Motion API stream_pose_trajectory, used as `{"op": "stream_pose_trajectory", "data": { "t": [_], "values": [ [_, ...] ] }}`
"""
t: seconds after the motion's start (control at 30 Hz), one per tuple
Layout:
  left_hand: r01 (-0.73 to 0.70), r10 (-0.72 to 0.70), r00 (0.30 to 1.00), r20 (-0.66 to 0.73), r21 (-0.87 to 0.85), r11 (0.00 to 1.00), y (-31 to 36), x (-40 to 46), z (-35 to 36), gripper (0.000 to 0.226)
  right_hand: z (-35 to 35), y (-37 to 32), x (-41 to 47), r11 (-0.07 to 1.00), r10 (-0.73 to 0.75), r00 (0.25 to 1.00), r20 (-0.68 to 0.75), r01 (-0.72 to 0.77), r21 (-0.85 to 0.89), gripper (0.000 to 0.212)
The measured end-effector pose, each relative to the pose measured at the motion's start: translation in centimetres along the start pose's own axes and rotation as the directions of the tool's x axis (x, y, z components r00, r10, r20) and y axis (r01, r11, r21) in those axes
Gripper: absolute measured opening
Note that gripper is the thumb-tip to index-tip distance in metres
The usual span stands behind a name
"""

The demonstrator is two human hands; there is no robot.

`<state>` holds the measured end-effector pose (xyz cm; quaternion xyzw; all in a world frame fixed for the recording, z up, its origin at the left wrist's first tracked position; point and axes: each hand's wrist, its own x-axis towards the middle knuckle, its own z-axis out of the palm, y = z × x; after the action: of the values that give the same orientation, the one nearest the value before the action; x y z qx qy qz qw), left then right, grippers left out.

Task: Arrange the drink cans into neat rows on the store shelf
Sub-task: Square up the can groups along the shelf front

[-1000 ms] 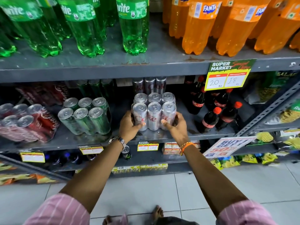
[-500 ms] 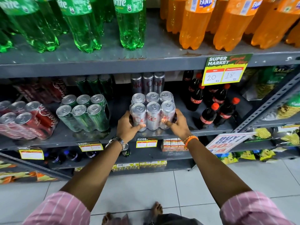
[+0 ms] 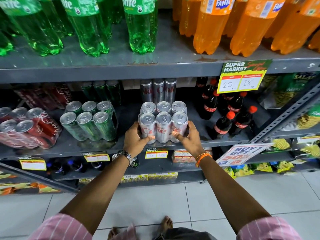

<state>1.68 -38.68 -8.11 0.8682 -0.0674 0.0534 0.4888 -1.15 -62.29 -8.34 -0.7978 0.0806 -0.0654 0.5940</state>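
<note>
Silver Diet Coke cans (image 3: 163,122), six of them shrink-wrapped as one pack in two rows of three, sit on the grey middle shelf (image 3: 199,135) between my two hands. My left hand (image 3: 136,141) is closed around the pack's left side, fingers wrapped behind the near-left can and the thumb laid across its front. My right hand (image 3: 187,137) grips the right side the same way, thumb pressed to the front of the near-right can (the fingers beyond it are hidden by the pack). The pack stands upright, near the front lip of the shelf.

Just beyond my fingertips, farther back on the same shelf, three more Diet Coke cans (image 3: 158,91) stand in a row. Out past my left hand stands a wrapped pack of green cans (image 3: 90,122), apart from my pack, and farther left still a pack of red Coca-Cola cans (image 3: 27,129). Past my right hand, small Coca-Cola bottles (image 3: 225,122) with red caps stand in a loose cluster.

Above my hands, on the upper shelf, are green Sprite bottles (image 3: 140,25) and, to their right, orange Fanta bottles (image 3: 211,23). A yellow price tag (image 3: 242,78) hangs from that shelf's edge, up and right of my right hand. A metal wristwatch (image 3: 123,155) is on my left wrist, an orange band (image 3: 202,157) on my right.
</note>
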Motion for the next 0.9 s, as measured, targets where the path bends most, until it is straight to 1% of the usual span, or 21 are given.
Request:
{"op": "stream_pose_trajectory", "data": {
  "t": [0.13, 0.3, 0.43, 0.5, 0.53, 0.57, 0.6, 0.63, 0.67, 0.7, 0.73, 0.77, 0.8, 0.83, 0.87, 0.9],
  "values": [
    [0.044, -0.044, 0.999, 0.003, -0.024, 0.999, -0.1, -0.2, 0.1, 0.058, 0.2, 0.2, -0.3, 0.999, -0.009, 1.0, 0.001, 0.009, 0.037, 0.059],
    [0.048, -0.048, 0.999, 0.018, -0.028, 0.998, 0.1, -0.1, 0.0, 0.059, -0.1, 0.3, 0.0, 0.999, -0.024, 0.999, 0.035, 0.023, 0.027, 0.057],
    [0.048, -0.048, 0.999, 0.016, -0.052, 0.997, 0.1, -0.2, 0.1, 0.059, 0.1, 0.2, -0.2, 0.999, -0.012, 1.0, 0.02, 0.011, 0.037, 0.059],
    [0.042, -0.04, 0.999, 0.032, -0.056, 0.998, 0.2, -0.4, -0.2, 0.061, 0.6, 0.0, -0.5, 0.999, 0.008, 1.0, -0.014, -0.007, 0.046, 0.06],
    [0.039, -0.036, 0.998, 0.046, -0.064, 0.997, 0.4, -0.6, -0.5, 0.064, 0.9, -0.2, -0.8, 0.999, 0.008, 0.998, -0.056, -0.005, 0.05, 0.065],
    [0.028, -0.025, 0.999, 0.047, -0.074, 0.997, 0.4, -0.9, -1.2, 0.068, 1.5, -0.6, -1.3, 0.999, -0.009, 0.991, -0.133, 0.014, 0.037, 0.074],
    [0.001, 0.001, 1.0, 0.022, -0.074, 0.997, 0.4, -1.3, -2.1, 0.07, 2.0, -1.1, -1.9, 0.999, -0.044, 0.967, -0.249, 0.045, -0.005, 0.082],
    [-0.037, 0.035, 0.999, -0.031, -0.053, 0.998, 0.2, -1.8, -3.3, 0.068, 2.7, -1.6, -2.6, 0.993, -0.11, 0.92, -0.377, 0.088, -0.075, 0.084],
    [-0.076, 0.073, 0.992, -0.106, -0.022, 0.997, -0.2, -2.5, -4.9, 0.062, 3.5, -2.3, -3.5, 0.973, -0.222, 0.846, -0.485, 0.158, -0.171, 0.079],
    [-0.104, 0.104, 0.975, -0.197, 0.011, 0.994, -0.6, -3.1, -6.6, 0.056, 4.4, -3.1, -4.4, 0.928, -0.366, 0.756, -0.543, 0.251, -0.275, 0.067],
    [-0.119, 0.126, 0.947, -0.297, 0.043, 0.992, -1.4, -3.6, -8.6, 0.05, 5.8, -3.8, -5.1, 0.863, -0.503, 0.676, -0.538, 0.355, -0.36, 0.054],
    [-0.109, 0.129, 0.91, -0.395, 0.071, 0.991, -2.3, -4.0, -10.5, 0.048, 7.4, -4.4, -5.6, 0.796, -0.604, 0.627, -0.492, 0.45, -0.403, 0.044],
    [-0.067, 0.104, 0.872, -0.479, 0.094, 0.993, -3.3, -4.3, -12.3, 0.048, 9.2, -5.0, -5.8, 0.758, -0.652, 0.622, -0.434, 0.518, -0.396, 0.038],
    [0.012, 0.051, 0.842, -0.538, 0.113, 0.994, -4.4, -4.3, -14.1, 0.053, 11.2, -5.8, -5.9, 0.75, -0.66, 0.654, -0.37, 0.553, -0.363, 0.035],
    [0.112, -0.02, 0.827, -0.562, 0.129, 0.985, -5.4, -4.1, -15.5, 0.06, 13.0, -6.4, -5.8, 0.764, -0.642, 0.71, -0.29, 0.557, -0.326, 0.034],
    [0.198, -0.091, 0.83, -0.55, 0.138, 0.97, -6.5, -3.6, -16.9, 0.068, 14.9, -7.0, -5.6, 0.785, -0.606, 0.773, -0.188, 0.543, -0.3, 0.034]
  ]
}}
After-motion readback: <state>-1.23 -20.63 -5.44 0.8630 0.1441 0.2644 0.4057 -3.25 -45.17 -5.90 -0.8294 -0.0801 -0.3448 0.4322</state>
